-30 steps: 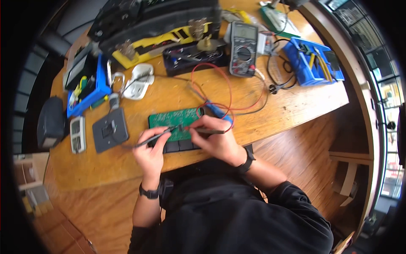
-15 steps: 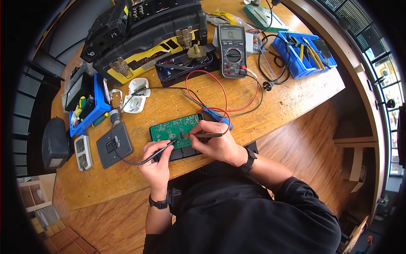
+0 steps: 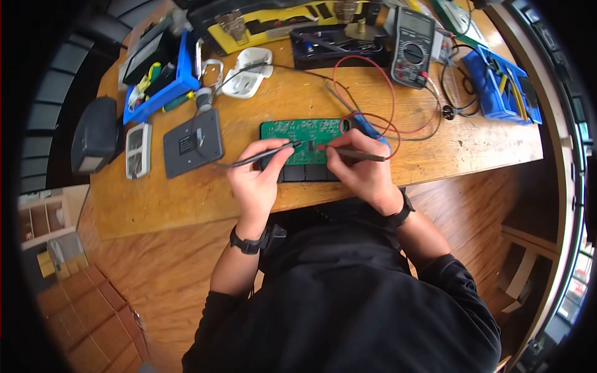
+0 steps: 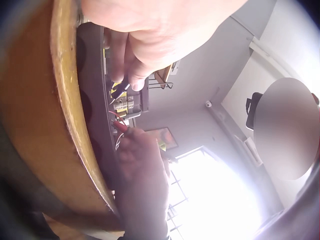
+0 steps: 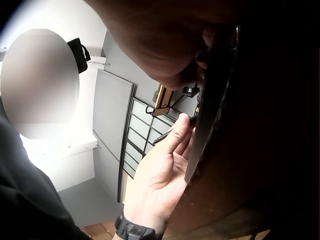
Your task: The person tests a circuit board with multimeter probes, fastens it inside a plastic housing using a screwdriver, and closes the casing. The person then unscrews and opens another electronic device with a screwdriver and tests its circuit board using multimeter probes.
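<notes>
In the head view a green circuit board (image 3: 281, 132) lies in a dark case (image 3: 301, 174) near the table's front edge. My left hand (image 3: 255, 180) pinches a black multimeter probe (image 3: 260, 156) between thumb and fingers, its tip pointing at the middle of the board. From the other side my right hand (image 3: 368, 175) holds the red-leaded probe (image 3: 364, 155), tip beside a dark chip (image 3: 312, 145). Both tips sit close together over the board. The left wrist view shows the red probe tip (image 4: 120, 126) facing the black probe (image 4: 120, 91) above the case's edge.
Behind the board stands a multimeter (image 3: 413, 50), joined to the probes by loose leads. A blue-handled tool (image 3: 368, 126) lies by the right hand. A dark square plate (image 3: 194, 144), white case (image 3: 247, 73) and blue bins (image 3: 161, 84) sit left; another blue bin (image 3: 497, 93) stands right.
The head view has shifted, so the table and hands appear farther right and higher. Both hands keep their probes at nearly the same place on the board.
</notes>
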`<move>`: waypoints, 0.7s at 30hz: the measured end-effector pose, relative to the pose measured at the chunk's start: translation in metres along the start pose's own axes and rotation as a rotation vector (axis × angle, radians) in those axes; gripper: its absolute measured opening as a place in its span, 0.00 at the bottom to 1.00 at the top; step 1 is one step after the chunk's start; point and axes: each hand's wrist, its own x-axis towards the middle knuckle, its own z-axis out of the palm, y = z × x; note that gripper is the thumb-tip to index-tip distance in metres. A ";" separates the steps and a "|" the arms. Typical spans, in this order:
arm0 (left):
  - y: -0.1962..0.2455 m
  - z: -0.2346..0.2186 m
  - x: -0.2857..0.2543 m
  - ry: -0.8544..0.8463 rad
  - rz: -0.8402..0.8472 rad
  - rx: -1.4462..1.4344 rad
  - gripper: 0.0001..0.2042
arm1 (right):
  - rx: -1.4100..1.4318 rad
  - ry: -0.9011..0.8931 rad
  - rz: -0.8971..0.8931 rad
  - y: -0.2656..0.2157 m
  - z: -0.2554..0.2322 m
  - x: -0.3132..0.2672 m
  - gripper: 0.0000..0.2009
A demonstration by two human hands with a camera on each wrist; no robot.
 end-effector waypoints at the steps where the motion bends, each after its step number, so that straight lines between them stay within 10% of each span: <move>1: 0.005 0.003 0.002 -0.005 0.009 -0.014 0.09 | -0.052 0.007 -0.028 0.000 -0.001 0.002 0.05; 21: -0.006 -0.001 -0.003 -0.047 0.073 0.072 0.11 | -0.103 0.058 -0.087 0.001 0.001 0.004 0.05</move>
